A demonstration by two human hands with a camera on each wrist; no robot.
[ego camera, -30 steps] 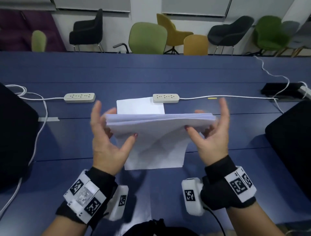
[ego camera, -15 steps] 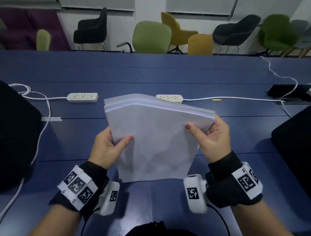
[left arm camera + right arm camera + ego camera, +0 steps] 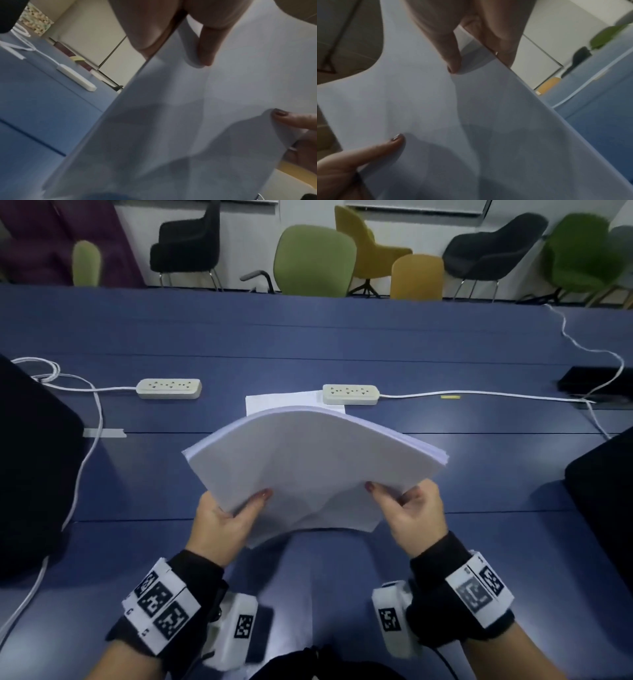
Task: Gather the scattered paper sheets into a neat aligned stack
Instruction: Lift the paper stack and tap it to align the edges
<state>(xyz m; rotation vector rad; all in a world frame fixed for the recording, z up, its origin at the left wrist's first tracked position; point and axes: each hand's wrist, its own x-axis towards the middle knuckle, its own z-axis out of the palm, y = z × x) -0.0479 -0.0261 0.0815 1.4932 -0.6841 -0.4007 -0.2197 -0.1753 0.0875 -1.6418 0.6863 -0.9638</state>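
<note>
A stack of white paper sheets (image 3: pixel 308 460) arches upward above the blue table (image 3: pixel 308 337), held between both hands. My left hand (image 3: pixel 222 518) pinches its near left edge, thumb on top and fingers hidden beneath. My right hand (image 3: pixel 411 511) pinches the near right edge the same way. In the left wrist view the stack (image 3: pixel 171 121) fills the frame under my thumb. The right wrist view shows the stack (image 3: pixel 436 108) with both thumbs on it. One more sheet (image 3: pixel 274 402) lies flat on the table behind the stack, mostly hidden, its far corner under a power strip.
Two white power strips (image 3: pixel 169 388) (image 3: pixel 351 394) with cables lie across the table's middle. Dark chair backs (image 3: pixel 34 467) (image 3: pixel 603 501) stand at the left and right edges. A black box (image 3: pixel 596 381) sits far right. Several chairs line the far side.
The stack went from flat and edge-on to tilted up, then lowered toward me and bowed into an arch. Both hands slid to its near corners.
</note>
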